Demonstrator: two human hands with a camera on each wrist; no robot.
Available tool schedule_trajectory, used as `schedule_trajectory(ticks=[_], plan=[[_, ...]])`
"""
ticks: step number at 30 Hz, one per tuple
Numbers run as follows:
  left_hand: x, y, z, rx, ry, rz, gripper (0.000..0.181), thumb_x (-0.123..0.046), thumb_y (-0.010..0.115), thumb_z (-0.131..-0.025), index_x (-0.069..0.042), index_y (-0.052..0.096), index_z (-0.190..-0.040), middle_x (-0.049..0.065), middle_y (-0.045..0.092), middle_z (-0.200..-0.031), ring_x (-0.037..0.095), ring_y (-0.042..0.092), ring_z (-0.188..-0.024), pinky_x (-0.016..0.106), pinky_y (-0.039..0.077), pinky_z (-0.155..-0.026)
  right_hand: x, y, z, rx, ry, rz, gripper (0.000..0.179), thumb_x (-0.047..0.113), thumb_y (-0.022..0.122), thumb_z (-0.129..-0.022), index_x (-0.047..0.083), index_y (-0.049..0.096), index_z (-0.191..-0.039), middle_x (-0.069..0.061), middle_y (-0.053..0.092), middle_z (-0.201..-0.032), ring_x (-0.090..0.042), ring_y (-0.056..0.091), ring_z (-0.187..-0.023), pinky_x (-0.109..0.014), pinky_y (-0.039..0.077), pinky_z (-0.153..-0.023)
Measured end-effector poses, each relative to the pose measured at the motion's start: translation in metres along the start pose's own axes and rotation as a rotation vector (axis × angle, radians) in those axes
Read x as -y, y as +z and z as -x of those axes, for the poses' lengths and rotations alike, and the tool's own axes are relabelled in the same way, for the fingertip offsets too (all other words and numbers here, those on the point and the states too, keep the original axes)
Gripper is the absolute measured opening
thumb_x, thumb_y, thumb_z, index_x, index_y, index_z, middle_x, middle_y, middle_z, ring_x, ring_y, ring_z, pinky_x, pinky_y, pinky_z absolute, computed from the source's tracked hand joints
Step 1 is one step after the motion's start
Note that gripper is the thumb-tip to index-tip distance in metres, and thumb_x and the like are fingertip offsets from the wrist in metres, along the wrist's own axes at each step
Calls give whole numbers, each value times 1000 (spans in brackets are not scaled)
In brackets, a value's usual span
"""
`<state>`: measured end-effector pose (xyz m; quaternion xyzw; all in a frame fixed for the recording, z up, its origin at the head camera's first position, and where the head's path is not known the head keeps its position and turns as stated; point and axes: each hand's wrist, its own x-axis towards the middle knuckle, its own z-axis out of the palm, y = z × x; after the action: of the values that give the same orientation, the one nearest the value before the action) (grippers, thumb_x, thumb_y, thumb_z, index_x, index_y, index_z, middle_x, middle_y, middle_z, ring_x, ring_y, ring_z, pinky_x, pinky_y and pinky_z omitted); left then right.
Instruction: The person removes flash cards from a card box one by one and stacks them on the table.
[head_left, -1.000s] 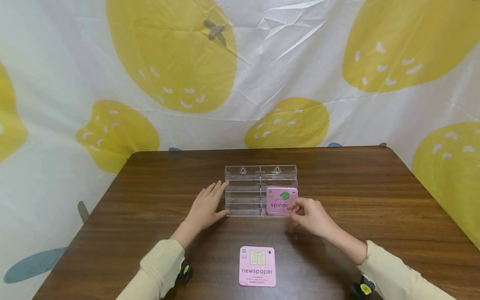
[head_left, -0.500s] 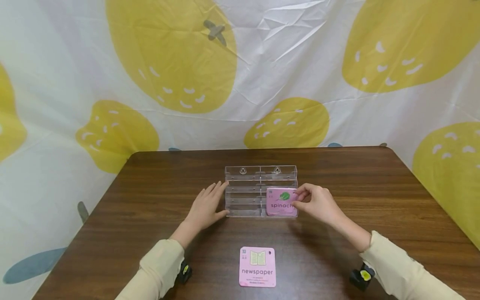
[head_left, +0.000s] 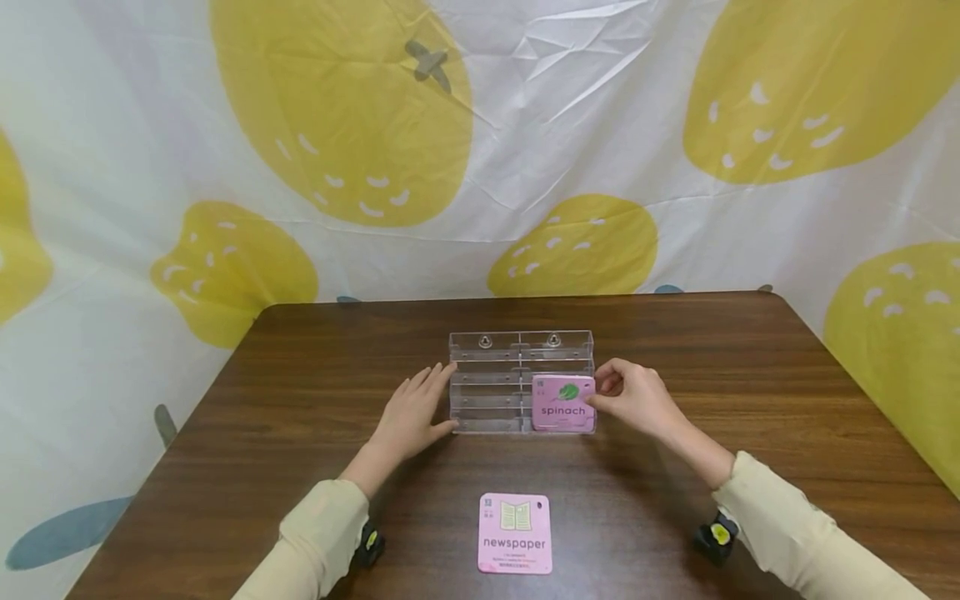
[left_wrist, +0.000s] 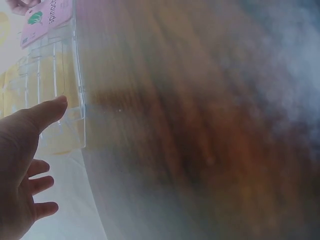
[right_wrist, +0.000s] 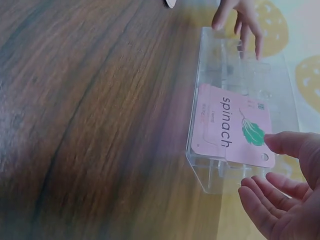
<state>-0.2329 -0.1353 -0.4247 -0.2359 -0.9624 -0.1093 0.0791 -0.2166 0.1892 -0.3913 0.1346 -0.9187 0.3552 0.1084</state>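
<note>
A clear plastic tiered card holder (head_left: pixel 486 403) stands on the table, with several slots in two columns. In its lower right slot sits a pink flash card (head_left: pixel 563 404) printed "spinach" with a green leaf; the right wrist view shows the card (right_wrist: pixel 222 112) through the clear front. My right hand (head_left: pixel 637 400) is at the card's right edge, thumb tip touching its face, other fingers loosely bent beside the holder's end. My left hand (head_left: pixel 411 412) rests with spread fingers against the holder's left side. In the left wrist view its thumb (left_wrist: pixel 50 111) lies along the holder's edge.
A pink card (head_left: pixel 514 533) reading "newspaper" lies flat on the table in front of the holder. The brown wooden table (head_left: pixel 337 350) ends at the back against a white curtain (head_left: pixel 525 142) printed with yellow fruit.
My right hand has moved from the card's lower right corner up along its right edge, uncovering the whole word "spinach". The left hand and the newspaper card stay put.
</note>
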Motion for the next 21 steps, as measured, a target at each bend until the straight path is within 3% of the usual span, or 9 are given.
schedule_trajectory(ticks=[8, 14, 21], plan=[[1, 2, 1, 0, -3, 11, 84, -35, 71, -77, -15, 23, -144, 17, 34, -142, 32, 33, -129, 50, 27, -104, -1, 8, -3, -39, 33, -49, 25, 13, 77, -70, -2, 62, -85, -5, 61, -71, -12, 55, -62, -21, 44, -53], [1, 2, 0, -2, -5, 4, 84, -35, 71, -77, -15, 24, -144, 17, 35, -142, 32, 33, -129, 50, 27, -104, 0, 16, -7, -88, -24, -76, 20, 3, 76, -70, -1, 63, -84, -7, 60, -71, -15, 55, -63, -22, 45, -55], [-1, 1, 1, -4, -1, 26, 83, -33, 71, -77, -14, 24, -143, 18, 35, -141, 33, 33, -129, 51, 27, -104, -3, 18, -9, -80, -60, -86, 15, -2, 74, -70, 0, 63, -80, -6, 58, -68, -14, 53, -62, -21, 45, -55]])
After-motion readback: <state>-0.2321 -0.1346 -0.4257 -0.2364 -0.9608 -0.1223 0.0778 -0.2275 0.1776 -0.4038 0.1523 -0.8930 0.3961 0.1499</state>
